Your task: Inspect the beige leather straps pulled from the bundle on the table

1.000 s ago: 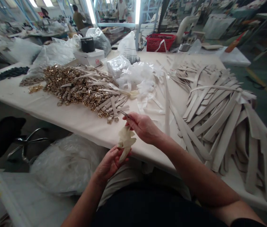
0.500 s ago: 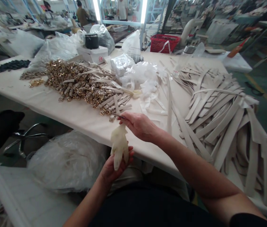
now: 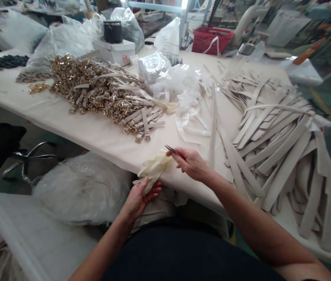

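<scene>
My left hand [image 3: 139,197] grips a pale yellow rubber glove [image 3: 155,166] between thumb and fingers at the table's front edge. The glove looks crumpled, its far end over the tabletop. Just right of it, my right hand [image 3: 193,164] is closed around small thread snips [image 3: 171,149], whose two pointed tips stick out to the left. Their handles are hidden in my palm. Beyond both hands lies a heap of beige straps with gold buckles [image 3: 101,93], two of its straps [image 3: 145,123] lying crossed at the near end.
Long beige strips [image 3: 282,144] cover the table's right side and hang over its edge. White plastic ribbon [image 3: 185,89] lies mid-table. Behind are a red basket [image 3: 209,42], a white box [image 3: 114,52] and plastic bags. A large clear bag [image 3: 80,191] sits below the front edge.
The glove, hanging fingers-down from my right hand before, now lies crumpled in my left hand. My right hand has moved right, and the snips' tips show. The view has tilted down.
</scene>
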The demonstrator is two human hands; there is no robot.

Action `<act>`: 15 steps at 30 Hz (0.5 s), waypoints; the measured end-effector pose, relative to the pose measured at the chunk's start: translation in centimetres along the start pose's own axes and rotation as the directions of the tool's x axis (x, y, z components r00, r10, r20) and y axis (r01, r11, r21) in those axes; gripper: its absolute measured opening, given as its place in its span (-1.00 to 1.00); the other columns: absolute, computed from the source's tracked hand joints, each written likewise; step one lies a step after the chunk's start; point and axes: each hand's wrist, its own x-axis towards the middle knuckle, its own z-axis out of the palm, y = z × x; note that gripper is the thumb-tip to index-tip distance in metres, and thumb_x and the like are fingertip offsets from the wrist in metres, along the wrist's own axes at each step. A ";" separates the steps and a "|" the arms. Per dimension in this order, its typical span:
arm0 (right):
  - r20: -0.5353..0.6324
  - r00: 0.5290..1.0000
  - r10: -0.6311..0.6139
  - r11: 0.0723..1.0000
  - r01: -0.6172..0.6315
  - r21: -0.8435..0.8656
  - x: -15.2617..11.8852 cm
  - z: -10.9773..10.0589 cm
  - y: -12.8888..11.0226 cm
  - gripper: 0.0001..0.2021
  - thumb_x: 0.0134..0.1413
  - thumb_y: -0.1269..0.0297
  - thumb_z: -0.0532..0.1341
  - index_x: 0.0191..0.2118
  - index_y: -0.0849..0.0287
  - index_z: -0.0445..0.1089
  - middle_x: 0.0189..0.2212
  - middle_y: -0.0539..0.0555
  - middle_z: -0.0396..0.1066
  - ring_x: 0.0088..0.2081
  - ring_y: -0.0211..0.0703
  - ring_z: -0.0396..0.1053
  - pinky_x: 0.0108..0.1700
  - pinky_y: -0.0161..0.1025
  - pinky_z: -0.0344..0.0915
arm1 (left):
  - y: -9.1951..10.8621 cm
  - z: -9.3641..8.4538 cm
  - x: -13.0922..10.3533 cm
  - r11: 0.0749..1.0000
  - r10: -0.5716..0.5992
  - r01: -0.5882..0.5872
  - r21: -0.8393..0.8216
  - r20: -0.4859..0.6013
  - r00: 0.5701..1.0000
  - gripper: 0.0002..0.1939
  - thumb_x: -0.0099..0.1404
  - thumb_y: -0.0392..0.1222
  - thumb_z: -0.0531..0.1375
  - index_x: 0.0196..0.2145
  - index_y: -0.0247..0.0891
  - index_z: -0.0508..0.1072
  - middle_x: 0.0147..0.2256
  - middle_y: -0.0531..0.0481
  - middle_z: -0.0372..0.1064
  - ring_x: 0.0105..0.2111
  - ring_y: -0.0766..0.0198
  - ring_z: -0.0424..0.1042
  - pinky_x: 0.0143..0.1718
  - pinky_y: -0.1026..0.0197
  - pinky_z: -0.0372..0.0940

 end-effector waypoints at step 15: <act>0.247 0.877 0.413 0.698 -0.478 0.533 -8.8 7.8 3.7 -0.52 0.16 -0.17 0.15 -0.28 0.23 0.45 -0.54 -0.08 0.35 -0.71 -0.45 0.05 -0.65 -0.43 0.14 | 0.1 -0.8 -0.6 0.913 0.256 -0.214 0.349 -0.081 0.963 -0.54 -0.05 0.10 0.43 -0.34 -0.34 0.56 -0.51 -0.07 0.54 -0.49 0.22 0.50 -0.43 0.27 0.36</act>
